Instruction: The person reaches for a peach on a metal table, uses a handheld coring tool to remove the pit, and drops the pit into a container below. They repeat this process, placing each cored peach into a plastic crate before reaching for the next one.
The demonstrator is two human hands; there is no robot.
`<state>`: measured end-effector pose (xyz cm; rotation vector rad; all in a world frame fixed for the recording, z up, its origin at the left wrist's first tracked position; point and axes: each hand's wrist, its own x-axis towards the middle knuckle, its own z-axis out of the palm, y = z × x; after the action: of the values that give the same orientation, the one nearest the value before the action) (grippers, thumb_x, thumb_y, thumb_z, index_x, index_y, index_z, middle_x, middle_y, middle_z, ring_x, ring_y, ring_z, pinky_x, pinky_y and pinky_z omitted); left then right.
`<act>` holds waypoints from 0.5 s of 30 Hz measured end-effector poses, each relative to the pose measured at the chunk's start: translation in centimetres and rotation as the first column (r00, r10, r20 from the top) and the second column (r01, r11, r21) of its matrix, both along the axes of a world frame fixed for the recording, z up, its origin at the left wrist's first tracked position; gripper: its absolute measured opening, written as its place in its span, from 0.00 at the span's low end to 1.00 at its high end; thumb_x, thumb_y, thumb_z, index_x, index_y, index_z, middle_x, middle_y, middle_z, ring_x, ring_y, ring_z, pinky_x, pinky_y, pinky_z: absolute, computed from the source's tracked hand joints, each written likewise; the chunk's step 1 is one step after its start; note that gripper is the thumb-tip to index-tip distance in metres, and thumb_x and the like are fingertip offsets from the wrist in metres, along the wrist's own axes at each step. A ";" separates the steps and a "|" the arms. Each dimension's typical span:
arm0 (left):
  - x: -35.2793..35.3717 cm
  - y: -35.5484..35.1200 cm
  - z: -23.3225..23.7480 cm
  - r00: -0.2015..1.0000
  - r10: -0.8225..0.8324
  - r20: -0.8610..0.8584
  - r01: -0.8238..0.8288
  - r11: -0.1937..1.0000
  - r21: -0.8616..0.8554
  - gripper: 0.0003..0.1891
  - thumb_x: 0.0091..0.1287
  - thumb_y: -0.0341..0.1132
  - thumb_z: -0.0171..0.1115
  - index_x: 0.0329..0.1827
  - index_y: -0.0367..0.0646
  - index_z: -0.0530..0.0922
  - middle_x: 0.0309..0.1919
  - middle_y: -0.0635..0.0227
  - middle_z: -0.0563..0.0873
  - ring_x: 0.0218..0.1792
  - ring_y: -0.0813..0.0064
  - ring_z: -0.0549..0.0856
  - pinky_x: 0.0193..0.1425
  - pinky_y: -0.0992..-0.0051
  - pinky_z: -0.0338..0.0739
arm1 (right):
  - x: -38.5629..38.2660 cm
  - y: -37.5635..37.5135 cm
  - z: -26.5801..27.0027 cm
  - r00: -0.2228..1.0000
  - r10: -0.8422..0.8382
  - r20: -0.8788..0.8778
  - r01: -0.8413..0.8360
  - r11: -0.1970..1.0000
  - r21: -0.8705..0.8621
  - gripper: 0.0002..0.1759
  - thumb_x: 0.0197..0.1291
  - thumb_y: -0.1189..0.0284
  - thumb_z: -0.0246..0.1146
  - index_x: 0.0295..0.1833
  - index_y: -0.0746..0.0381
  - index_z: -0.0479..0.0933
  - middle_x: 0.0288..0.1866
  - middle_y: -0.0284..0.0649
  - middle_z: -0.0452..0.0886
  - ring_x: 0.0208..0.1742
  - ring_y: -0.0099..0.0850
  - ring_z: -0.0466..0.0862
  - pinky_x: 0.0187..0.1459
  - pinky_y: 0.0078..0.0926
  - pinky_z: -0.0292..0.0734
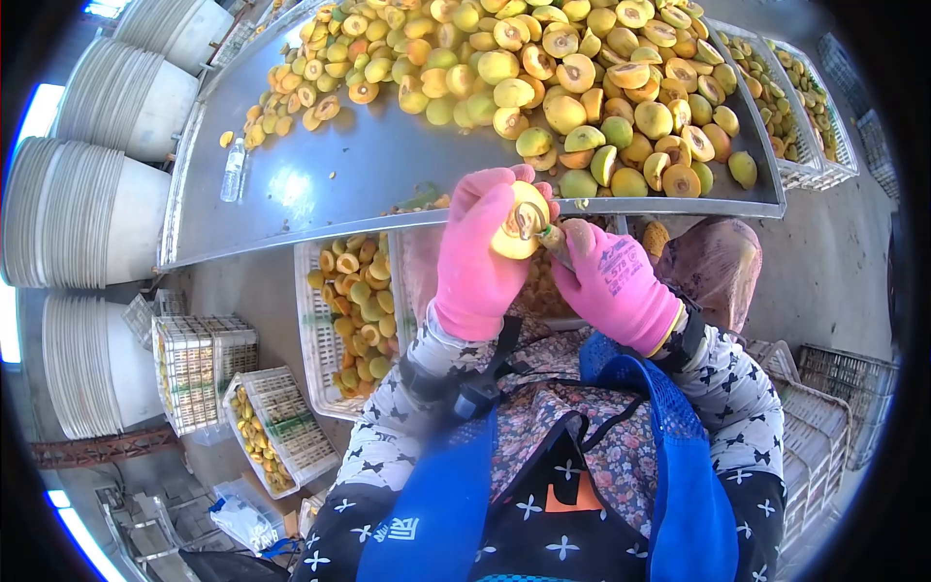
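My left hand (477, 254), in a pink glove, is closed around a halved yellow fruit (520, 221) with its cut face turned toward my right hand. In my right hand (618, 283), also gloved in pink, is a small pitting tool (554, 240), gripped by its handle; its looped metal tip lies at the fruit's pit hollow. Both hands are just above the near edge of a metal table (388, 170). Halved fruits (574, 73) are heaped on that table beyond my hands.
A water bottle (233, 171) stands at the table's left. Below it is a crate of fruit halves (315, 339), with another fruit crate (301, 441) further left. Stacked white tubs (116, 218) line the left side. Crates (815, 436) are stacked at right; fruit-filled crates (844, 165) adjoin the table.
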<state>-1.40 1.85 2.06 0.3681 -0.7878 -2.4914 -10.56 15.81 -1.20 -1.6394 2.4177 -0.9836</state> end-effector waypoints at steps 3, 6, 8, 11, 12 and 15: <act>0.0 0.7 0.0 0.998 0.065 0.026 -0.060 0.986 -0.153 0.12 0.70 0.27 0.60 0.55 0.43 0.74 0.55 0.58 0.79 0.55 0.60 0.81 0.61 0.57 0.79 | 0.5 0.0 0.0 1.000 0.024 0.015 -0.024 1.000 -0.008 0.16 0.59 0.71 0.65 0.48 0.64 0.69 0.34 0.49 0.80 0.35 0.51 0.83 0.35 0.46 0.77; -0.4 1.1 -0.2 0.987 0.154 0.034 -0.140 0.955 -0.260 0.11 0.71 0.29 0.59 0.55 0.43 0.74 0.56 0.57 0.79 0.56 0.58 0.82 0.62 0.56 0.79 | 1.3 -0.5 0.0 0.979 0.062 0.196 -0.043 0.994 -0.101 0.14 0.60 0.71 0.65 0.46 0.63 0.68 0.29 0.49 0.79 0.31 0.53 0.82 0.32 0.48 0.76; -0.7 1.0 -0.6 0.980 0.198 0.025 -0.182 0.938 -0.294 0.11 0.73 0.31 0.58 0.55 0.42 0.74 0.57 0.57 0.80 0.56 0.57 0.83 0.63 0.55 0.79 | 2.5 -1.0 0.4 0.905 0.080 0.417 -0.018 0.989 -0.149 0.14 0.62 0.73 0.64 0.47 0.64 0.69 0.27 0.55 0.79 0.32 0.57 0.81 0.31 0.51 0.74; -0.9 0.4 -0.7 0.989 0.136 0.054 -0.111 0.940 -0.323 0.13 0.76 0.37 0.53 0.57 0.39 0.74 0.56 0.56 0.81 0.55 0.58 0.83 0.63 0.56 0.79 | 2.6 -1.3 0.4 0.918 0.087 0.386 0.008 0.972 -0.236 0.13 0.63 0.74 0.63 0.48 0.65 0.68 0.24 0.55 0.78 0.31 0.59 0.81 0.29 0.52 0.72; -0.5 -0.2 0.1 0.991 0.054 0.120 -0.011 0.942 -0.335 0.15 0.78 0.39 0.51 0.58 0.38 0.74 0.55 0.56 0.82 0.54 0.59 0.84 0.63 0.57 0.79 | 2.4 -1.1 0.4 0.926 0.074 0.371 0.013 0.974 -0.228 0.13 0.62 0.74 0.63 0.48 0.65 0.68 0.25 0.54 0.78 0.31 0.58 0.81 0.29 0.52 0.72; 0.5 -2.1 -0.1 0.954 -0.132 0.270 0.246 0.859 -0.449 0.22 0.80 0.46 0.46 0.59 0.34 0.75 0.51 0.55 0.84 0.51 0.62 0.85 0.59 0.63 0.81 | 0.7 0.4 0.8 0.973 0.175 0.153 -0.178 0.984 0.006 0.15 0.61 0.75 0.65 0.49 0.65 0.67 0.25 0.51 0.77 0.31 0.56 0.81 0.29 0.50 0.73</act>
<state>-0.88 -0.30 1.94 0.4174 -1.5661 -2.3386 -9.83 16.17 -0.42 -1.6717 2.1362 -1.0128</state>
